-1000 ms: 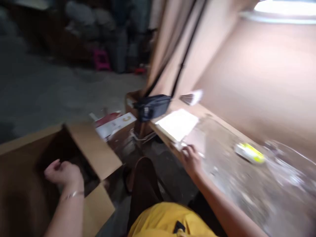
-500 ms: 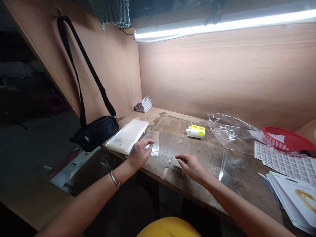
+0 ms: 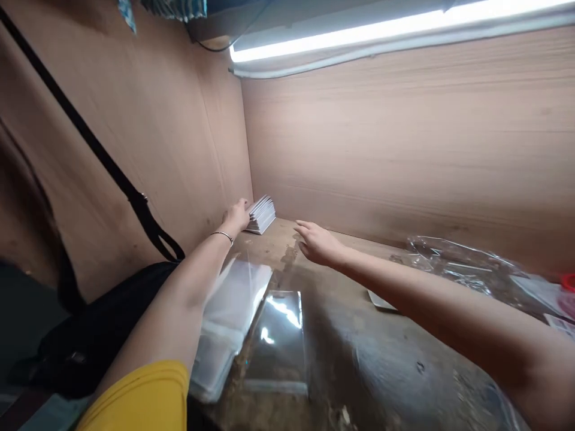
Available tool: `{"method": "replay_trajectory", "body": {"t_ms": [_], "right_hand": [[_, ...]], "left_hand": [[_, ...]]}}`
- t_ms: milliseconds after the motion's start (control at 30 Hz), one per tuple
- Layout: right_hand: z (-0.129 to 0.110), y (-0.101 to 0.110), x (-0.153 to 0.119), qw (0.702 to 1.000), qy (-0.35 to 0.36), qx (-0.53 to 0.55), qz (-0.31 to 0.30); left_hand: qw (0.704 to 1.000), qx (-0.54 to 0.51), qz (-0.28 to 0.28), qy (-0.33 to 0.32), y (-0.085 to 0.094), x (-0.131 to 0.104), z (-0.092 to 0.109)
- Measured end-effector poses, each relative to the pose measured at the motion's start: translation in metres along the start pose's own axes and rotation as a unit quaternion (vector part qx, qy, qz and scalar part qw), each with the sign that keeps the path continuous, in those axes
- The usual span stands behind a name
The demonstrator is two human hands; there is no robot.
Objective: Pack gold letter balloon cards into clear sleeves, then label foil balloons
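Worktable corner, seen from the wearer's head. The left hand (image 3: 237, 216) reaches to a stack of thin white cards (image 3: 262, 215), which leans in a fanned row on the table (image 3: 332, 359), where the side panel (image 3: 179, 149) meets the back panel (image 3: 381, 143). Its fingers are bent at the stack's left end and appear to touch it; whether they grip any card cannot be told. The right hand (image 3: 318, 242) is open and holds nothing visible, its fingers loosely extended to the right of the stack, apart from it. Nearer the wearer, a pile of transparent sleeves (image 3: 238, 293) lies partly behind the left forearm (image 3: 179, 287), with a single glossy sleeve (image 3: 281, 335) just beside it.

Probable faults, as judged from this arrangement: a push or one-sided pull at the stack's end could make the slanted cards slide and spread; a pinch on too few edges could leave some behind. The left forearm passes low over the pile, so a drag of the arm or bracelet (image 3: 227, 236) could shift the slippery upper sleeves. Glare on the single sleeve could hide its edges.
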State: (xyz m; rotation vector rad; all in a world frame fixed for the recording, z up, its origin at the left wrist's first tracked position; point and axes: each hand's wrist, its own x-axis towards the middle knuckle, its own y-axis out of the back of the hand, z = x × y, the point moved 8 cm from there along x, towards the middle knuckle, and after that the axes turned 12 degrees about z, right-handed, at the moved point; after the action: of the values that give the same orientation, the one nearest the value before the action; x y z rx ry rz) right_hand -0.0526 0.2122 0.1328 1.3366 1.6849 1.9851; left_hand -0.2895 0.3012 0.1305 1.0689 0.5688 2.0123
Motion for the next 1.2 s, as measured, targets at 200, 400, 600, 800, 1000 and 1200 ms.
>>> {"method": "replay_trajectory", "body": {"t_ms": [200,400,600,800,1000,1200], "right_hand": [[-0.007,-0.1,0.12,0.999,0.022,0.022,-0.032],[-0.006,-0.16,0.162,0.995,-0.002,0.037,-0.088],[-0.004,-0.17,0.156,0.993,-0.018,0.04,-0.111],[0.002,-0.173,0.153,0.991,-0.044,0.058,-0.108],[0.007,-0.175,0.152,0.989,-0.068,0.086,-0.102],[0.005,-0.181,0.153,0.987,-0.059,0.099,-0.109]], "left_hand": [[0.997,-0.043,-0.052,-0.049,-0.052,0.053,-0.032],[0.99,-0.041,-0.093,-0.094,-0.075,0.067,-0.043],[0.991,0.029,-0.078,-0.101,-0.069,0.071,-0.039],[0.985,0.077,-0.076,-0.131,-0.07,0.066,-0.026],[0.98,0.129,-0.084,-0.127,-0.073,0.063,-0.023],[0.973,0.143,-0.088,-0.156,-0.077,0.06,-0.018]]}}
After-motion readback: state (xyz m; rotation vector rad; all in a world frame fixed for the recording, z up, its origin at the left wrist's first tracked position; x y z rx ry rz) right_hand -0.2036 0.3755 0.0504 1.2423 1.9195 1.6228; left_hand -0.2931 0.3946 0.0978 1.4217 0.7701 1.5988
